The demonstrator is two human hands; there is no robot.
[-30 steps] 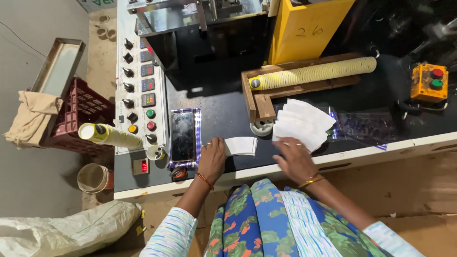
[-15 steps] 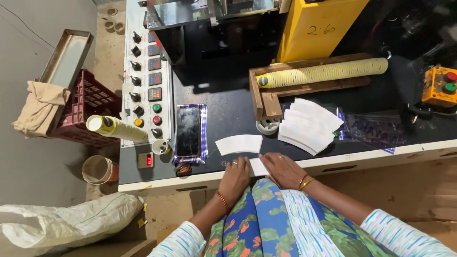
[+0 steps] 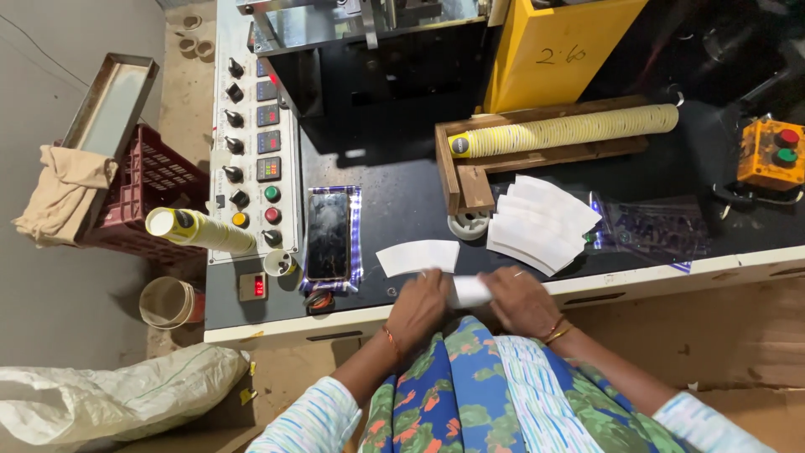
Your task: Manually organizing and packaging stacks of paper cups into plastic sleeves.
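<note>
My bench: black machine top (image 3: pixel 402 210) w/ white front edge. On it: phone (image 3: pixel 328 235) on shiny foil pouch, one curved white paper blank (image 3: pixel 418 256), fanned stack of blanks (image 3: pixel 541 222), wooden tray (image 3: pixel 470 180) holding long sleeve of paper cups (image 3: pixel 570 130), clear printed bag (image 3: pixel 658 228), orange button box (image 3: pixel 770 153).

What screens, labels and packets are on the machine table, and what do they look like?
Phone: left of the white paper blanks, flat dark screen, shiny purple-edged wrapper under it.
Small displays: on the grey control panel, dark rectangles with red digits.
Little meter: panel's near corner, pale box with a red readout.
Yellow housing: at the back, hand-written dark marking.
Clear packet: right of the blanks, flat with purple print.
</note>
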